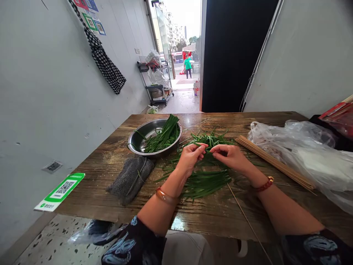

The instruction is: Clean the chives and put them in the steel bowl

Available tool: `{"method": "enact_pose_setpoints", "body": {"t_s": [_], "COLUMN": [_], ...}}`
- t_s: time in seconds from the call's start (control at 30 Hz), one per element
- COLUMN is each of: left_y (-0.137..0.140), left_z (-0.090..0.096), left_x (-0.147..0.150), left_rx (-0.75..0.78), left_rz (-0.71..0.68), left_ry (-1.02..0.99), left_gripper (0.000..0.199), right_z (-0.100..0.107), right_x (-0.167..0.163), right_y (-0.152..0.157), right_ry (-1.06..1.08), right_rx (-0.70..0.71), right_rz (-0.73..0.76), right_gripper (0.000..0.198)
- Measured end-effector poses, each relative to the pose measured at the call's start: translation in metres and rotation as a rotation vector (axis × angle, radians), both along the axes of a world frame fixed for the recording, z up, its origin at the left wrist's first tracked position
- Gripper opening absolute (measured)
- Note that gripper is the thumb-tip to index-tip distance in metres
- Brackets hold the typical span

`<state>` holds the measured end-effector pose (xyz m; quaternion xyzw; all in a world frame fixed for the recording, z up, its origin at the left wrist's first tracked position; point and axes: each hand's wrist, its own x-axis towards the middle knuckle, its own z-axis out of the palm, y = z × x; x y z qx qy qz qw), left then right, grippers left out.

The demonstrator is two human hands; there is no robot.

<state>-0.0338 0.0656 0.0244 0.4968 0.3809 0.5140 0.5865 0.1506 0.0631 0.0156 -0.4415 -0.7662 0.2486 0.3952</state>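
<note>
My left hand (191,156) and my right hand (230,157) are close together over the table, fingertips pinched on a few green garlic chive leaves (209,151). Behind them lies a loose pile of garlic chives (211,138). Just below my hands, a flat row of garlic chives (205,183) is laid out side by side. One thin bamboo skewer (242,211) runs from the right end of that row towards my lap. To the right of my right hand rests a thick bundle of bamboo skewers (275,163).
A steel bowl (131,148) containing more chives (165,136) stands at left. In front of it is a folded dark grey cloth (132,180). Crumpled clear plastic bags (306,151) cover the right side of the wooden table (96,191). A trolley (156,86) stands near the doorway; a person (188,66) is outside.
</note>
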Motion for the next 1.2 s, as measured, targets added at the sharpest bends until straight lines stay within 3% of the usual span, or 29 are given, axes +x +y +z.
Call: {"method": "enact_pose_setpoints", "body": {"t_s": [0.2, 0.4, 0.53, 0.77, 0.87, 0.97, 1.2], "left_y": [-0.001, -0.001, 0.000, 0.006, 0.009, 0.011, 0.005], "left_z": [0.006, 0.011, 0.018, 0.022, 0.017, 0.013, 0.013], "left_x": [-0.004, -0.007, -0.012, -0.016, -0.016, -0.015, -0.008], "left_rx": [0.057, 0.035, 0.050, 0.221, 0.280, 0.320, 0.180], "left_rz": [0.049, -0.016, 0.023, 0.204, 0.250, 0.272, 0.138], "left_ry": [0.026, -0.121, -0.152, 0.044, 0.190, 0.320, 0.235], "left_gripper": [0.027, 0.031, 0.033, 0.024, 0.017, 0.014, 0.018], "right_z": [0.000, 0.001, 0.000, -0.006, -0.008, -0.009, -0.017], "right_x": [-0.005, -0.008, -0.004, 0.020, 0.021, 0.013, 0.000], "right_y": [-0.002, -0.004, -0.002, 0.017, 0.018, 0.014, 0.018], "right_ry": [0.009, -0.006, -0.018, 0.069, 0.036, -0.150, -0.381], "right_rx": [-0.028, -0.035, -0.020, 0.092, 0.139, 0.194, 0.178], "right_rz": [0.037, 0.075, 0.096, -0.297, -0.273, -0.264, -0.353], "right_gripper": [0.019, 0.018, 0.018, 0.023, 0.020, 0.019, 0.022]}}
